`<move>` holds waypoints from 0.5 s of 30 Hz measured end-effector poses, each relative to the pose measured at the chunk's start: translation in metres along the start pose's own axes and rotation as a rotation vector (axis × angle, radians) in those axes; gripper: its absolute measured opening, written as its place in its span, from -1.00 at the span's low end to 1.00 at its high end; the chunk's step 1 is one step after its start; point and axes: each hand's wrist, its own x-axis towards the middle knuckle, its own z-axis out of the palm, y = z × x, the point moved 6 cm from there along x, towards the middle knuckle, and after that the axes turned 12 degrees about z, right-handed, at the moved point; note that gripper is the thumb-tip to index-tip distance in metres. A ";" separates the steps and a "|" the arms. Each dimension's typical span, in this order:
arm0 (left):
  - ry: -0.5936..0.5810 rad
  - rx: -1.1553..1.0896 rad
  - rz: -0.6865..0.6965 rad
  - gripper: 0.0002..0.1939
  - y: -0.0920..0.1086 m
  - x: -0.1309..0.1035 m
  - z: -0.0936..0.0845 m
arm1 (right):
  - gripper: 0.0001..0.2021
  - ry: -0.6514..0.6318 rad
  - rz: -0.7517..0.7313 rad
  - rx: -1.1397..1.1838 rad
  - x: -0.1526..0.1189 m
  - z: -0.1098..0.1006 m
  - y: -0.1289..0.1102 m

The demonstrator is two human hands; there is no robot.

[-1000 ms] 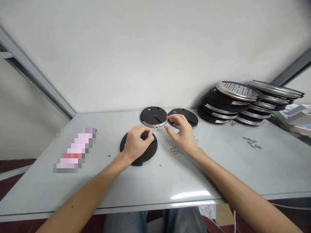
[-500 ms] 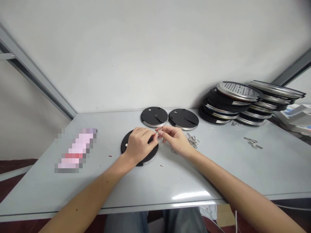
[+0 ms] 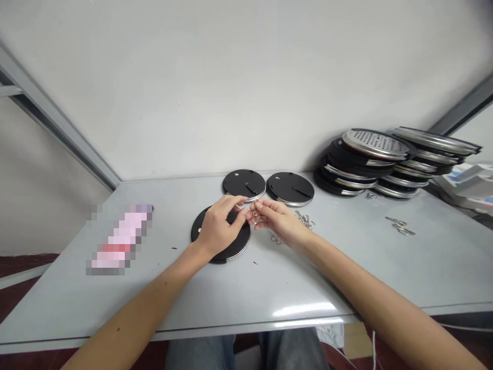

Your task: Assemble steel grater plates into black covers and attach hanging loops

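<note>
My right hand pinches a small shiny metal clip between thumb and fingers. My left hand hovers over a round black disc with a silvery rim, its thumb and forefinger apart and their tips close to the right hand's fingertips. Whether the left fingertips touch the clip is hard to make out. Beside and partly behind my right hand lies a loose pile of similar metal clips, with a few more clips just below the hand.
Two more black discs, a left one and a right one, lie near the wall. Stacked discs with a perforated metal face on top stand at the right. Other metal clips lie right. A blurred pink item rests left.
My left fingers have spread and come away from the clip, which now sits in my right hand's pinch and is turned more upright. The discs stay put.
</note>
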 end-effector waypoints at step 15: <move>-0.190 0.157 0.458 -0.86 0.003 0.000 -0.002 | -0.71 -0.061 0.116 -0.147 -0.005 0.005 0.004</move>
